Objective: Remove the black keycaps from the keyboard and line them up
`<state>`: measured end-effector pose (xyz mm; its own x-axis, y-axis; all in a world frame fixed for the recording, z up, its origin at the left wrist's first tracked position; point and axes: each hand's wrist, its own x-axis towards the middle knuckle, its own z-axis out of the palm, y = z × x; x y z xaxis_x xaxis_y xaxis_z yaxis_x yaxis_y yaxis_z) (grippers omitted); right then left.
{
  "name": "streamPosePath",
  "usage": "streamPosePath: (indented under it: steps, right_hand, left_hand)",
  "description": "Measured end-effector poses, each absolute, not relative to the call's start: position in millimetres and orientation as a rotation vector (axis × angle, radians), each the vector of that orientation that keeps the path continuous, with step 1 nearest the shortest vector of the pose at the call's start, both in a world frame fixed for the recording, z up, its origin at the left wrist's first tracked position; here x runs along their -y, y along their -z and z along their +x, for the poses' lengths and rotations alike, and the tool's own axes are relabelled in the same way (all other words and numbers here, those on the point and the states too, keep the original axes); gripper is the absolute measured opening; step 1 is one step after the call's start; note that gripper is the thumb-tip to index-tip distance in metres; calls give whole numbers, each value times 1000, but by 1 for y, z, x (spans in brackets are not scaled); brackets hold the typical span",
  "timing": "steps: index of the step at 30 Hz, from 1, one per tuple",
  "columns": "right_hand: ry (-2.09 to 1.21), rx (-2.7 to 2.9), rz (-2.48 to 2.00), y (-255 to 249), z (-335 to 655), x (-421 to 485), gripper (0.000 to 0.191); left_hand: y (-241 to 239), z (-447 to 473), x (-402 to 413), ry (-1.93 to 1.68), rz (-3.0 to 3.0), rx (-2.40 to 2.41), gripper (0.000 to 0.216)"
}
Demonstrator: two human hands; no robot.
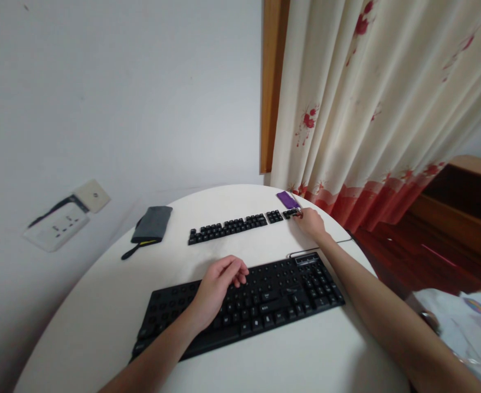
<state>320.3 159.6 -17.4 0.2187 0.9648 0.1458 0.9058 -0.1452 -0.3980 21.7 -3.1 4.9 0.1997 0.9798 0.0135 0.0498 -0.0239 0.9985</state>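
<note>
A black keyboard (265, 300) lies at a slant on the white round table, many keys gone from its upper and left parts. Over its middle rests my left hand (219, 284), fingers loosely curled, with nothing visible in them. Beyond the keyboard, loose black keycaps (227, 229) stand in a long row, split into groups. My right hand (309, 224) reaches to the small keycap group (290, 213) at the right end of this row. Its fingers are pinched together; what they hold is too small to make out. A purple flat piece (288, 200) lies just behind that group.
A grey pouch (153, 222) with a dark strap lies at the table's back left. The keyboard's cable (326, 245) runs off the right edge. A wall socket (62, 226) is at left, a patterned curtain (346, 109) behind at right. White bags (465, 322) sit at lower right.
</note>
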Motion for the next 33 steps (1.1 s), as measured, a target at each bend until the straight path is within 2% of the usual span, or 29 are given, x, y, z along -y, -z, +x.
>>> streamPosePath:
  steps: [33]
  right_hand:
    - [-120, 1901, -2149, 5, 319, -154, 28]
  left_hand:
    - [-3, 22, 2, -1028, 1375, -1100, 32]
